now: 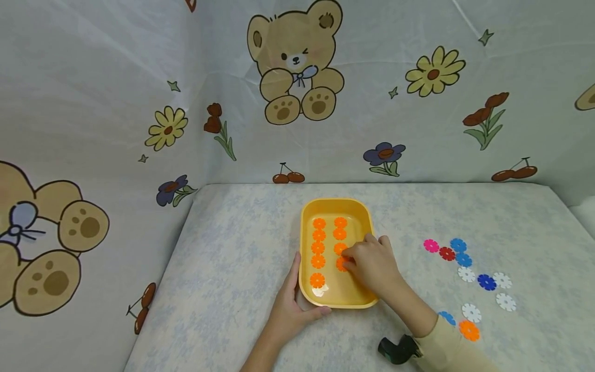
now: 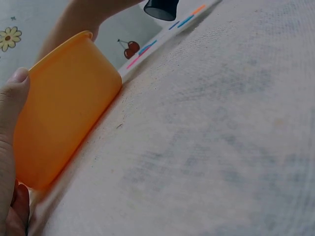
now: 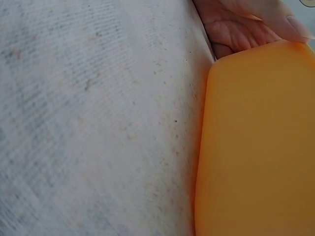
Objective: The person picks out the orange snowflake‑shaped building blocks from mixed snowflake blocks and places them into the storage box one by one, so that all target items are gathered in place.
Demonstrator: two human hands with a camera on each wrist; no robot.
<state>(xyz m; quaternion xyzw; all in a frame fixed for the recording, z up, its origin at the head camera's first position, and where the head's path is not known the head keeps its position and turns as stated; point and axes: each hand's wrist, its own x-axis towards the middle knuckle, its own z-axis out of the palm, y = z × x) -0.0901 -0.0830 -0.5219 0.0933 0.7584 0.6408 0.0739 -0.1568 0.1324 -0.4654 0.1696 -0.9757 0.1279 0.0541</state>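
Note:
A yellow plastic tray (image 1: 337, 294) lies on the table, with orange flower-shaped discs (image 1: 318, 248) inside in two columns. My left hand (image 1: 290, 310) holds its near left corner, the thumb along the near side and the fingers along the left wall. In the left wrist view the thumb (image 2: 12, 105) reaches the rim of the tray (image 2: 69, 113). Inside the tray, my right hand (image 1: 374, 263) has thumb and index finger pinched at an orange disc (image 1: 341, 264) low in the right column, partly hidden by the fingers. The right wrist view shows the tray's outer wall (image 3: 261, 142) and my left hand (image 3: 251, 24).
Right of the tray lie loose flower discs: a pink one (image 1: 431, 246), a red one (image 1: 447, 253), a dark blue one (image 1: 486, 282), an orange one (image 1: 469, 330), and several light blue and white ones. A black object (image 1: 397, 350) is by the right sleeve. A printed cloth (image 1: 353, 144) rises behind the table.

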